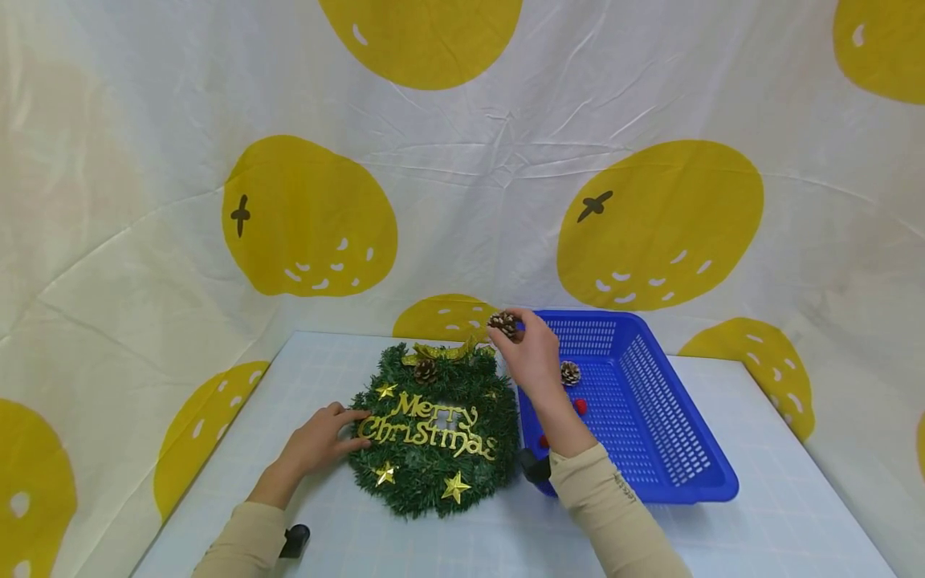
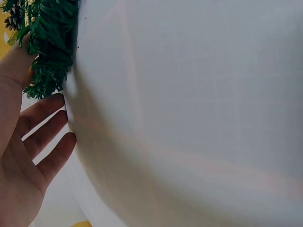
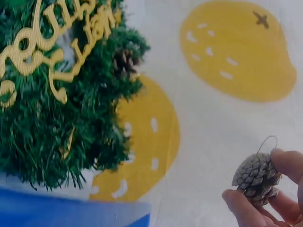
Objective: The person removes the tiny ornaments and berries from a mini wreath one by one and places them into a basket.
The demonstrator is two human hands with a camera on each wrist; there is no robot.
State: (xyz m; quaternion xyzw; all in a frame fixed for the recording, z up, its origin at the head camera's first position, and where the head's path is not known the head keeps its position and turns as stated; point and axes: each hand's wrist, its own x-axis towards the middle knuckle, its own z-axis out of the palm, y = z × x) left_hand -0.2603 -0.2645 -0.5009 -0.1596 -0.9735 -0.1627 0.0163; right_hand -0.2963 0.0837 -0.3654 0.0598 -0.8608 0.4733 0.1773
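My right hand (image 1: 533,353) pinches a pine cone (image 1: 502,323) between thumb and fingers, above the wreath's far right side. In the right wrist view a thin wire loop stands up from this frosted pine cone (image 3: 255,179). The green wreath (image 1: 426,478) lies on the table with gold "Merry Christmas" lettering (image 1: 422,433), gold stars (image 1: 456,487) and a gold ribbon (image 1: 444,352). Another pine cone (image 1: 425,370) sits at its far edge. My left hand (image 1: 318,437) touches the wreath's left edge; in the left wrist view its fingers (image 2: 45,142) are spread and fairly straight.
A blue plastic basket (image 1: 668,401) stands right of the wreath, close beside it. Inside lie a pine cone (image 1: 570,372) and red balls (image 1: 580,406), partly hidden by my right arm. A patterned cloth (image 1: 470,209) hangs behind the white table (image 1: 347,546).
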